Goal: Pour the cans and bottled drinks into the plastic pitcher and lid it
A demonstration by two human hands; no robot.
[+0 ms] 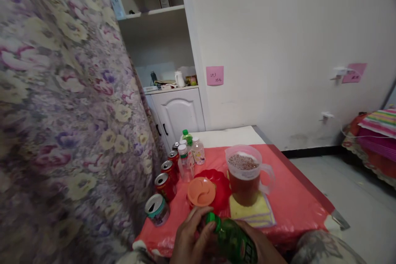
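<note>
A green plastic bottle [235, 240] lies tilted between my hands at the front edge of the table, its green cap [214, 219] toward my left. My left hand [191, 238] is closed, thumb and fingers pinching the cap. My right hand [262, 245] wraps round the far side of the bottle's body; its fingertips are mostly hidden. Just beyond the bottle is an orange divided dish [201, 192] on a red scalloped plate [223, 189]. A clear plastic jug [246, 187] of foamy brown liquid stands on a folded yellow cloth [262, 215].
Several open drink cans [165, 185] line the left side of the red-covered table [297, 198]. Behind them stand clear bottles [186, 167] and another green-capped bottle [187, 137]. A floral curtain [77, 132] hangs at left, and a white cabinet [181, 109] stands behind.
</note>
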